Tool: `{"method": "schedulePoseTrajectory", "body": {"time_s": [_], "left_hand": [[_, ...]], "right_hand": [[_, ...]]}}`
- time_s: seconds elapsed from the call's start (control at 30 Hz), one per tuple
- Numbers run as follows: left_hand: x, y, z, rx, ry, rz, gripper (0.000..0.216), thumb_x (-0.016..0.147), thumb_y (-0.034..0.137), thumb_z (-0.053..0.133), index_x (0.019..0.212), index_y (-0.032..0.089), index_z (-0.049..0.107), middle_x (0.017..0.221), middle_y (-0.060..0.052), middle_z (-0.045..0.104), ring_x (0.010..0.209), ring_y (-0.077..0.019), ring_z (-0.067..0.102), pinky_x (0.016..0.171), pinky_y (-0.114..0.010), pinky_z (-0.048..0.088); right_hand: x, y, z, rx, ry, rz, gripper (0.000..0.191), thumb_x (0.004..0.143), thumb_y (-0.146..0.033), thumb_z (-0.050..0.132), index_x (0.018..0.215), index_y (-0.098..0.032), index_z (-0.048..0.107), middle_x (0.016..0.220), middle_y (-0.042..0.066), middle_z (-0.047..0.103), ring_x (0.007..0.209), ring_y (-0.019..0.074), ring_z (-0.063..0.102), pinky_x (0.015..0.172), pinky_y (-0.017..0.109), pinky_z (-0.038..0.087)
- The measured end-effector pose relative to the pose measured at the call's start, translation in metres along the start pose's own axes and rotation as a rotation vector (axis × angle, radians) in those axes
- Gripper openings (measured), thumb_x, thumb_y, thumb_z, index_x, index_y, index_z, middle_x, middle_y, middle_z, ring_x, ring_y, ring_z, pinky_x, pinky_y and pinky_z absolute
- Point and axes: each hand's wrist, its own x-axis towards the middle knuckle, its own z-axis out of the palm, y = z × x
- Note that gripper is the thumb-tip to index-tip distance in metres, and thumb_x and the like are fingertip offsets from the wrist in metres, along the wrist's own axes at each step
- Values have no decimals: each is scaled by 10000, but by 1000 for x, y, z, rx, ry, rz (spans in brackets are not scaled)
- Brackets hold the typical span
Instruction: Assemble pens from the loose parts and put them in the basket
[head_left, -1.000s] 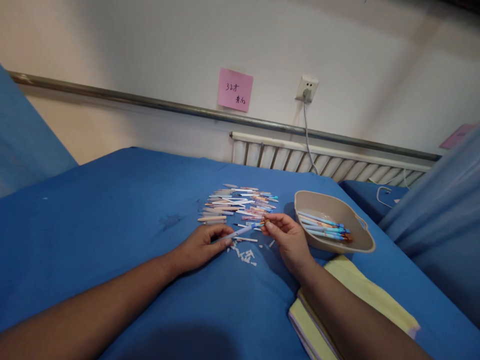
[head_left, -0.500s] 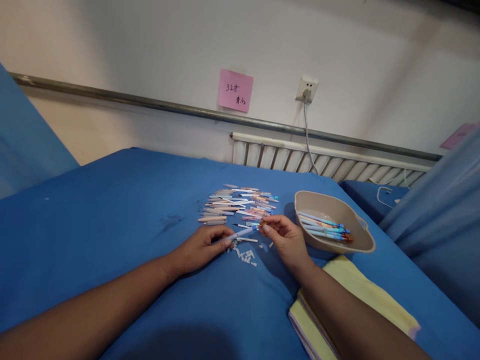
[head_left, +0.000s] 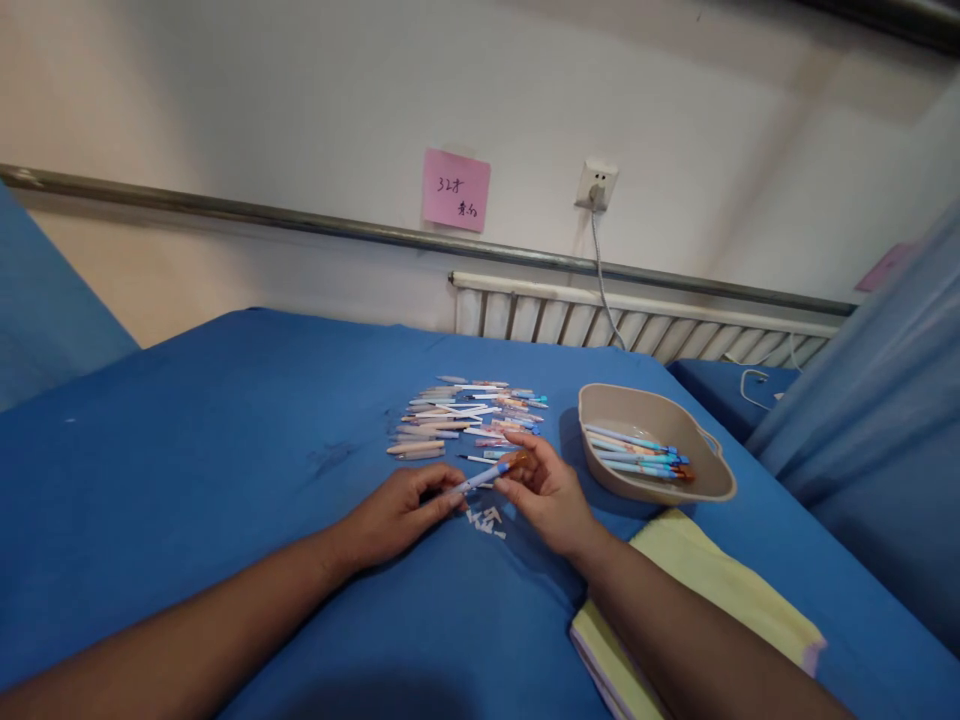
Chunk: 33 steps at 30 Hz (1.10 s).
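A pale blue pen (head_left: 484,476) with an orange end is held above the blue cloth, tilted up to the right. My left hand (head_left: 409,512) pinches its lower left end between thumb and fingers. At the orange end, my right hand (head_left: 551,495) has its thumb and fingers curled round the pen. Just beyond the hands lie rows of pen parts: pale barrels (head_left: 424,434), thin white refills (head_left: 480,396) and clear or coloured pieces (head_left: 517,404). Small white scraps (head_left: 486,521) are scattered below the held pen.
Right of my right hand stands a beige basket (head_left: 712,485) with several pens (head_left: 637,460) inside. A folded yellow towel (head_left: 720,580) lies under my right forearm. Behind the blue-covered surface (head_left: 225,420) are a radiator (head_left: 540,315) and a wall socket (head_left: 598,185). A blue curtain (head_left: 862,380) hangs at right.
The orange end now sits seated close against the barrel, and my right fingers have shifted, the index finger lifting above it. My left hand still pinches the pen. The view has shifted slightly.
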Motion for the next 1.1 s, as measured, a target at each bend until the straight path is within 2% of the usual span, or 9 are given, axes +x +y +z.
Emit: {"method": "schedulePoseTrajectory", "body": {"time_s": [0.07, 0.13, 0.33, 0.5, 0.57, 0.67, 0.77, 0.93, 1.1], "left_hand": [[0, 0, 0, -22, 3, -3, 243, 874, 377, 462, 925, 185, 602, 819, -6, 617, 771, -147, 559, 709, -238, 438], [1, 1, 0, -48, 20, -9, 242, 879, 378, 456, 934, 188, 595, 834, -8, 627, 787, -154, 571, 728, -248, 445], [17, 19, -7, -31, 127, -22, 253, 864, 410, 472, 945, 199, 585, 879, -31, 671, 837, -195, 606, 755, -286, 456], [59, 54, -4, 153, 182, 162, 231, 805, 401, 548, 894, 211, 645, 934, -35, 662, 903, -212, 580, 817, -297, 425], [82, 73, 3, 230, 181, 203, 233, 805, 397, 540, 893, 215, 655, 921, -23, 653, 869, -197, 576, 771, -275, 429], [119, 98, 22, 350, 83, 267, 233, 825, 379, 510, 895, 209, 652, 821, -6, 640, 763, -166, 565, 685, -246, 419], [155, 114, 46, 453, -15, 349, 218, 836, 328, 497, 942, 204, 641, 845, -15, 646, 744, -157, 569, 668, -238, 407], [204, 122, 81, 729, -115, 373, 152, 804, 258, 521, 886, 193, 632, 822, -49, 672, 761, -192, 593, 648, -255, 400], [232, 116, 99, 786, -145, 344, 131, 753, 240, 563, 841, 187, 645, 767, -57, 680, 717, -200, 604, 628, -257, 405]], "right_hand": [[0, 3, 1, -6, -20, 18, 566, 654, -201, 716, 1163, -245, 474, 860, -20, 577, 668, 84, 555, 618, 212, 455], [2, 7, 1, -41, -49, 52, 543, 662, -220, 710, 1143, -238, 460, 828, -31, 567, 602, 68, 532, 563, 196, 435], [12, 18, -4, -229, -76, 77, 291, 764, -290, 615, 1017, -182, 519, 660, -54, 523, 525, 73, 496, 516, 197, 413], [15, 16, -5, -557, -117, 40, 230, 785, -248, 589, 1008, -190, 571, 703, -28, 592, 594, 103, 548, 545, 203, 423], [15, 12, -4, -650, -151, 29, 205, 793, -238, 569, 989, -185, 585, 752, -10, 631, 639, 122, 571, 564, 211, 428], [17, 7, -4, -744, -198, 1, 191, 806, -229, 534, 978, -192, 610, 854, 9, 675, 723, 150, 603, 619, 230, 448], [17, 2, -5, -820, -245, -10, 229, 820, -251, 513, 1023, -215, 614, 964, 13, 684, 815, 173, 623, 681, 250, 465], [14, -7, -7, -940, -273, -56, 284, 843, -321, 476, 1084, -243, 603, 1132, 17, 645, 1013, 211, 594, 764, 270, 465], [14, -12, -8, -1033, -358, -27, 318, 853, -375, 454, 1117, -258, 588, 1122, 13, 656, 987, 218, 615, 714, 272, 476]]}}
